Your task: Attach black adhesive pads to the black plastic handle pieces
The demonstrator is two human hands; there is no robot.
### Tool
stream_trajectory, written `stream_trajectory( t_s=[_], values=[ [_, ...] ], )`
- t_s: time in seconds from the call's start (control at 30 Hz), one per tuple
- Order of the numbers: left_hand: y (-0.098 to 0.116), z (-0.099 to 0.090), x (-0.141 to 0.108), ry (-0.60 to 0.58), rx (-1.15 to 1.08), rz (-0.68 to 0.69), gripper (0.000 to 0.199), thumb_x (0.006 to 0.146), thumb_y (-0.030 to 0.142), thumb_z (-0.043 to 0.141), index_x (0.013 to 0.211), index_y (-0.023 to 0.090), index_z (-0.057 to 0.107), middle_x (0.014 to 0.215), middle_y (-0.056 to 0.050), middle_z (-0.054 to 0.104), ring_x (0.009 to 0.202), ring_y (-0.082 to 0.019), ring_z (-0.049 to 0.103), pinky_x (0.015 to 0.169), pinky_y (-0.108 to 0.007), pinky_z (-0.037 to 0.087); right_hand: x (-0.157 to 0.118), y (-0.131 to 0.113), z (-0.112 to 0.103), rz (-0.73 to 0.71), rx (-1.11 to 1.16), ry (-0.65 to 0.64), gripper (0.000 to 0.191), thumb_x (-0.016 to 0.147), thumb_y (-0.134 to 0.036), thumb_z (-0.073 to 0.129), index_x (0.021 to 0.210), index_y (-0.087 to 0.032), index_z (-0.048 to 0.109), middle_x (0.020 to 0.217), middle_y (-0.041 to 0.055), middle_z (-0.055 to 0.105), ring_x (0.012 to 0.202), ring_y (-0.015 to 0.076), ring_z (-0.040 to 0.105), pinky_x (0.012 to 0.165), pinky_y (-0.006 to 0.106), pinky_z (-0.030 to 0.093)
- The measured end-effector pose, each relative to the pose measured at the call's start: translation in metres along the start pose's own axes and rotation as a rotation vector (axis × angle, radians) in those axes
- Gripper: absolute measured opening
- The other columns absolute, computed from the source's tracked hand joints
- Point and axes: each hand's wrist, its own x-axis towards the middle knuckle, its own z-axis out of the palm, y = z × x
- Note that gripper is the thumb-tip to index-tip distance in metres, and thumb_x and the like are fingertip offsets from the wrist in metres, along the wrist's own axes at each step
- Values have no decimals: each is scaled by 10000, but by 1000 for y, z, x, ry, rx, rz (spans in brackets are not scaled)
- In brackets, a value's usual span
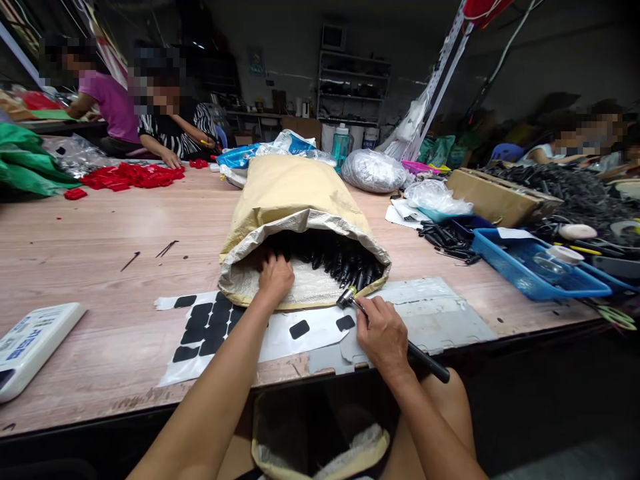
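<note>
A yellow woven sack [300,180] lies on its side with its mouth facing me. Inside it is a pile of slim black plastic parts [353,267]. My left hand [277,277] reaches into the left of the mouth, fingers stretched and slightly apart at the pile's edge; the fingertips are partly hidden. My right hand [383,333] is closed around a small hammer [425,360], its metal head with a yellow-green face close to the sack's lower right rim. Under my forearms and the sack lies a white backing sheet [275,343] with black rounded square pads [205,330].
A grey board [435,313] lies along the front edge, a white device [37,343] at left. Blue trays [540,283], a cardboard box [500,193] and black parts crowd the right. Co-workers sit across the table beside red pieces [133,177]. Another open sack [320,453] is below me.
</note>
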Motion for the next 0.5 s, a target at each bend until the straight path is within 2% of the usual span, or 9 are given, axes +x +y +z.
stream_trajectory(
  t_s=[0.17, 0.27, 0.37, 0.43, 0.5],
  values=[
    [13, 7, -34, -82, -103, 201, 402, 949, 279, 481, 1306, 109, 554, 1628, -188, 275, 1511, -413, 218, 1219, -515, 260, 0, -1, -1, 1, -4, -6, 252, 931, -204, 558, 1153, -223, 676, 944, 46, 638, 904, 216, 518, 825, 320, 381],
    [9, 5, -44, -158, -250, 243, 551, 889, 323, 585, 1402, 157, 474, 1635, -170, 252, 1525, -397, 187, 1223, -523, 252, 0, 0, -1, 1, -3, -3, 253, 932, -206, 556, 1155, -228, 674, 947, 42, 638, 905, 216, 516, 826, 320, 378],
    [-3, -2, -52, -82, -316, 271, 664, 803, 300, 668, 1416, 171, 446, 1574, -174, 328, 1488, -369, 275, 1202, -508, 294, 0, 0, -1, 2, -4, -6, 253, 930, -206, 557, 1153, -228, 675, 947, 40, 638, 904, 214, 515, 823, 319, 377],
    [-12, -6, -59, 19, -299, 279, 595, 761, 276, 697, 1319, 167, 518, 1419, -165, 470, 1370, -352, 414, 1150, -498, 358, 0, 0, 0, 2, -3, -4, 256, 927, -205, 559, 1155, -229, 675, 948, 39, 639, 905, 213, 515, 821, 317, 376],
    [-17, -7, -66, 94, -263, 257, 439, 753, 294, 714, 1163, 181, 602, 1205, -125, 560, 1194, -327, 511, 1067, -484, 424, 0, 0, 0, 5, -1, -1, 260, 926, -205, 562, 1158, -233, 675, 948, 37, 639, 908, 211, 515, 817, 314, 374]
  ],
)
